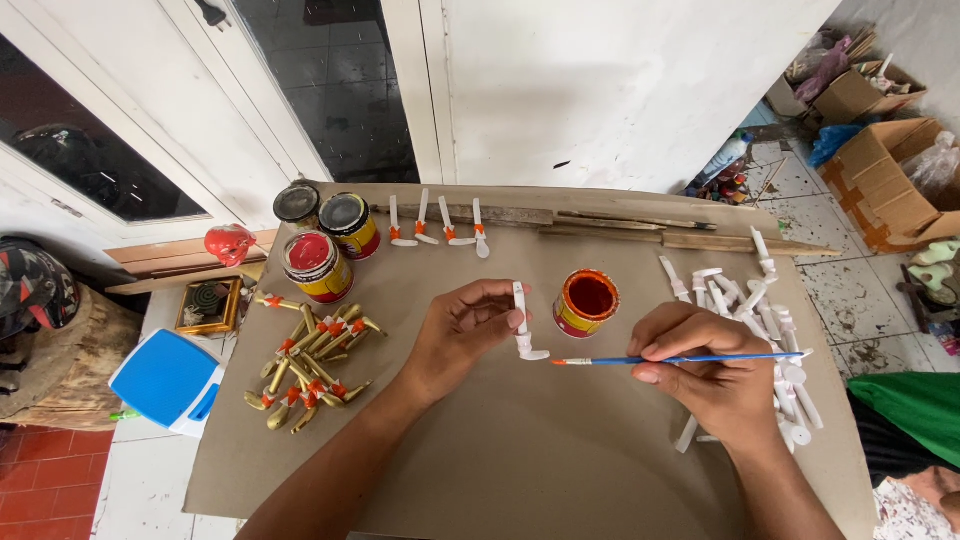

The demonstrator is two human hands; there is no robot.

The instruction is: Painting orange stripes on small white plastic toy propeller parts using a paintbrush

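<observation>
Right hand (710,375) pinches a level blue paintbrush (690,358); left hand (462,335) grips an upright white piece (522,322).

paint tins (318,266) label: yellow-red | cardboard boxes (890,195): brown, far right

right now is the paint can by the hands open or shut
Open. The paint can stands upright with no lid on, and orange-red paint shows inside. It sits between the left hand and right hand.
</observation>
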